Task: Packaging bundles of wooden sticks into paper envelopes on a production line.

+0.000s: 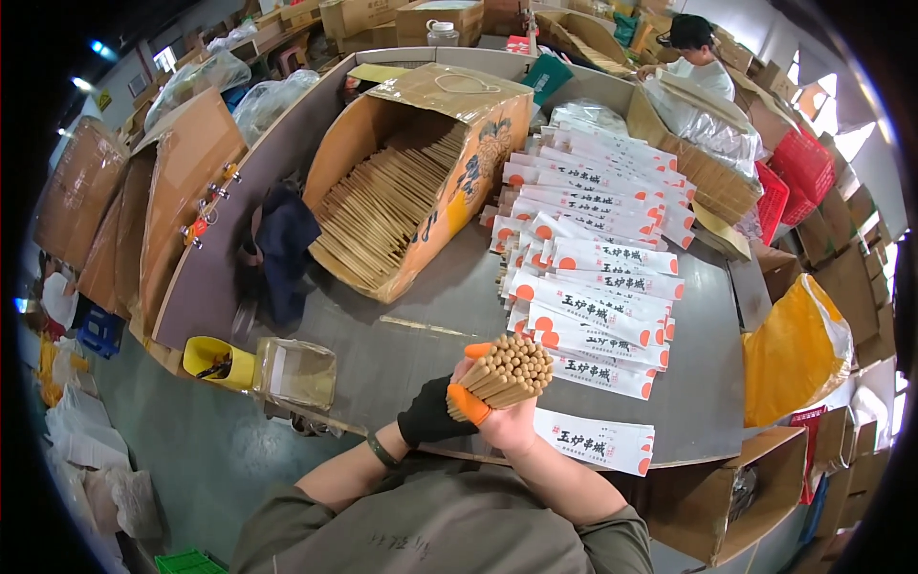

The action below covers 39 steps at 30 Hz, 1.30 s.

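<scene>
Low centre of the frame: my left hand point(432, 413), in a black glove with orange fingertips, and my bare right hand point(509, 426) are both clenched around a bundle of wooden chopsticks point(509, 371), ends toward me. Just right: one paper sleeve point(598, 441) on the grey surface point(421, 335). Centre right: rows of sleeves point(593, 258). Upper centre: open carton of chopsticks point(421, 177), tipped on its side.

free: bare table point(411, 349) ahead | blocked: open carton point(421, 172), sleeve stacks point(598, 277)
</scene>
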### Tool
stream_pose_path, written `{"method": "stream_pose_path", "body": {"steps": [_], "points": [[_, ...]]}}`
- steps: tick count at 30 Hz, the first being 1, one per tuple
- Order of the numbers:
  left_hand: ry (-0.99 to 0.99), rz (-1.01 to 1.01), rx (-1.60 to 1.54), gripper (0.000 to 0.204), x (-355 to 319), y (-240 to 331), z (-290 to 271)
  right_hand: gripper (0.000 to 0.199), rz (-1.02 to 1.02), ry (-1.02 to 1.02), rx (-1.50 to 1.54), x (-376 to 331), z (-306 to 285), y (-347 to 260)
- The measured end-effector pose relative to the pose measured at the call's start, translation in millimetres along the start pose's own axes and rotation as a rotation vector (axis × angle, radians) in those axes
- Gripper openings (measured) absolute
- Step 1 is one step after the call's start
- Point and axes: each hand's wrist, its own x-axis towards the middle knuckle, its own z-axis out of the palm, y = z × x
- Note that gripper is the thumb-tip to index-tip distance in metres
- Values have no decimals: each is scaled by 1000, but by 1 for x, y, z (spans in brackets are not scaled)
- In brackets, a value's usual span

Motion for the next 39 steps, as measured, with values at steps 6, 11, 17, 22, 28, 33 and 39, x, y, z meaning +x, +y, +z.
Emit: {"method": "stream_pose_path", "body": {"steps": [6,11,17,22,28,33,39], "points": [[-8,37,-63,47,2,-14,14,75,56,35,33,-3,2,-22],[-365,-84,157,73,1,-38,10,85,-148,60,340,11,-23,-50],[111,22,-198,46,-10,-50,5,36,-377,57,-442,21,-58,-129],[224,-31,-376,42,-13,-41,-5,39,-300,-125,-595,18,-53,-153],[191,58,-109,42,-14,-10,-27,42,-316,-202,-673,22,-48,-153],[217,146,-33,32,-14,1,-33,39,-316,-218,-738,24,-42,-158],[217,190,61,35,-11,5,-37,34,-288,-292,-952,28,-41,-166]]}}
